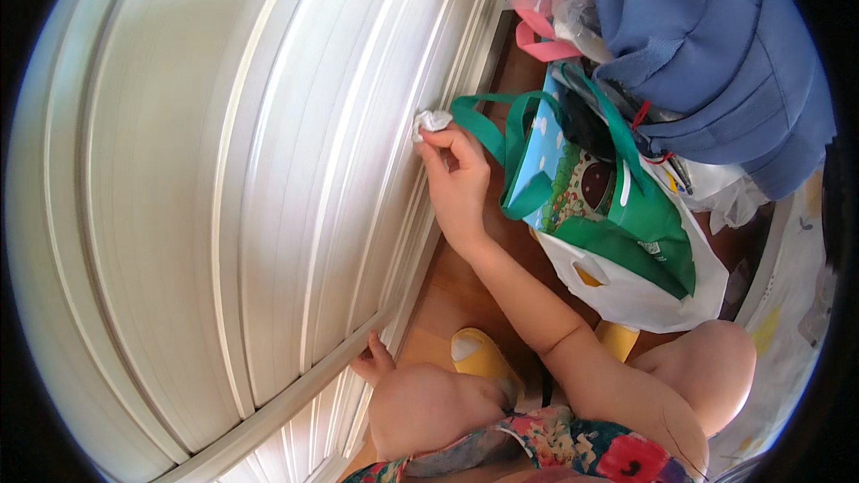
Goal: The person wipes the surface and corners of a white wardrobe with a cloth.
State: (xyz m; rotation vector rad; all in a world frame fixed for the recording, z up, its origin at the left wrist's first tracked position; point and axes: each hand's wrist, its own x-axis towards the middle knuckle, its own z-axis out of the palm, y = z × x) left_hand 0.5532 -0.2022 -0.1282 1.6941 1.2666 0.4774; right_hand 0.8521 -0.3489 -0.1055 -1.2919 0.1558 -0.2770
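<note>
My right hand (458, 174) pinches a crumpled white tissue or cloth (433, 122) between thumb and fingertips. The wad is against, or very close to, the lower mouldings of a glossy white panelled door (302, 147). Close to my left knee, my left hand (374, 360) is at the door's edge rail (282, 402), partly hidden by the leg. Its thumb shows, but how firmly the fingers hold the rail cannot be seen. Just right of my right hand, a green handle loop (475, 122) of a printed shopping bag (577, 174) reaches towards the door.
A white plastic bag (644, 302) lies under the green bag. Blue fabric (698, 60), a pink ribbon-like strap (547, 40) and clear plastic crowd the upper right. Yellow slippers (484, 357) are on the wooden floor (439, 295) between my knees. Pale patterned material (785, 322) curves along the right.
</note>
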